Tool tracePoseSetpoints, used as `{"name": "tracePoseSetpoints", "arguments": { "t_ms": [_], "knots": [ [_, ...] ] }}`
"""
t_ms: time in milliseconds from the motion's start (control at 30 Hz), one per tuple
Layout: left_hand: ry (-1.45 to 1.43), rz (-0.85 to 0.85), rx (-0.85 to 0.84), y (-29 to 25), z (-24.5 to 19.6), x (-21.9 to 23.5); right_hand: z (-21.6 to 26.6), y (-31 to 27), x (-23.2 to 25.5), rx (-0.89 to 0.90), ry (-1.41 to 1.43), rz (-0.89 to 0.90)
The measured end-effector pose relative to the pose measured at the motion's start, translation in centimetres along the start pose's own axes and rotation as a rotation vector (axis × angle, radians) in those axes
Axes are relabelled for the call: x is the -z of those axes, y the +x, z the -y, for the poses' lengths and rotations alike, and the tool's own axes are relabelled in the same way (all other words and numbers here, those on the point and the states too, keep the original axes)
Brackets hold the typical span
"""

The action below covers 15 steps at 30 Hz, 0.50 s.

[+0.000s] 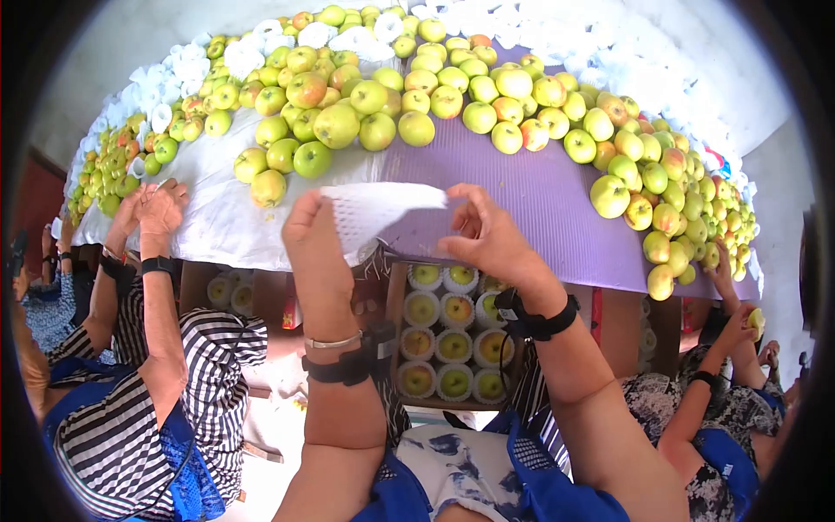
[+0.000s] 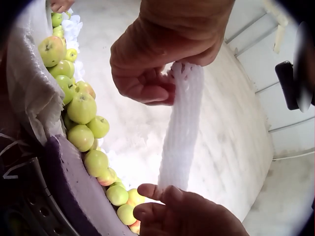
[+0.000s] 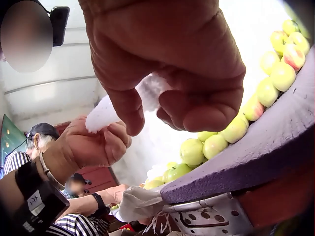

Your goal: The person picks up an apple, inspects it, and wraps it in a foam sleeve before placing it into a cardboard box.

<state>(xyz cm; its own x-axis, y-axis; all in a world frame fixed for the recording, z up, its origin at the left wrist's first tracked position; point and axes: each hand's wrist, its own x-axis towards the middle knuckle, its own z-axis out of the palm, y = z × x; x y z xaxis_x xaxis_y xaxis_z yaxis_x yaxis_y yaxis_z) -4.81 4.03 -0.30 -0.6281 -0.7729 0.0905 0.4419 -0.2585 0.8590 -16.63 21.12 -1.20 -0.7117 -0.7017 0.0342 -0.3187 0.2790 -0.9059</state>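
Observation:
A white foam fruit net (image 1: 383, 209), flattened and drawn out sideways, hangs in the air above the table's front edge. My left hand (image 1: 315, 239) pinches one end of it between thumb and fingers, as the left wrist view also shows with the net (image 2: 182, 132). At the other end is my right hand (image 1: 491, 235), its bent fingertips right at the net's edge and its thumb spread apart below. Below my hands stands a cardboard box (image 1: 393, 326) holding rows of apples (image 1: 454, 345) in white foam nets.
Loose green and reddish apples (image 1: 337, 126) lie heaped along the curved table, with white foam nets (image 1: 178, 74) piled behind. Purple corrugated sheet (image 1: 487, 187) and pale cloth (image 1: 213, 191) cover the table. A person in stripes (image 1: 156, 383) works at left; another person (image 1: 696, 409) sits at right.

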Motion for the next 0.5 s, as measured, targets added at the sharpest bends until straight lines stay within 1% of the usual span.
{"name": "tracePoseSetpoints", "arguments": {
  "t_ms": [33, 133, 167, 233, 300, 367, 467, 500],
  "knots": [
    [0.027, -0.071, -0.040, 0.3, 0.0, 0.6, -0.1, 0.6, 0.3, 0.030, -0.016, -0.042],
    [0.072, -0.191, -0.197, 0.9, -0.1, 1.4, 0.1, 3.3, 0.7, 0.090, -0.085, -0.167],
    [0.059, -0.221, -0.218, 0.8, -0.4, 1.3, 0.2, 4.5, 0.9, 0.105, -0.114, -0.207],
    [0.026, -0.285, -0.263, 0.8, -1.2, 0.8, 1.2, 7.0, 0.7, 0.095, -0.271, -0.243],
    [0.005, -0.293, -0.272, 1.1, -1.4, 1.3, 1.8, 9.7, 0.3, 0.075, -0.414, -0.275],
    [-0.008, -0.305, -0.274, 1.2, -1.5, 1.8, 0.7, 12.5, -0.7, 0.036, -0.534, -0.302],
    [-0.020, -0.306, -0.272, 1.5, -1.7, 2.5, -1.8, 15.9, -2.2, -0.003, -0.588, -0.348],
    [-0.026, -0.296, -0.274, 1.6, -1.6, 2.9, -2.2, 16.6, -2.8, 0.015, -0.573, -0.380]
  ]
}}
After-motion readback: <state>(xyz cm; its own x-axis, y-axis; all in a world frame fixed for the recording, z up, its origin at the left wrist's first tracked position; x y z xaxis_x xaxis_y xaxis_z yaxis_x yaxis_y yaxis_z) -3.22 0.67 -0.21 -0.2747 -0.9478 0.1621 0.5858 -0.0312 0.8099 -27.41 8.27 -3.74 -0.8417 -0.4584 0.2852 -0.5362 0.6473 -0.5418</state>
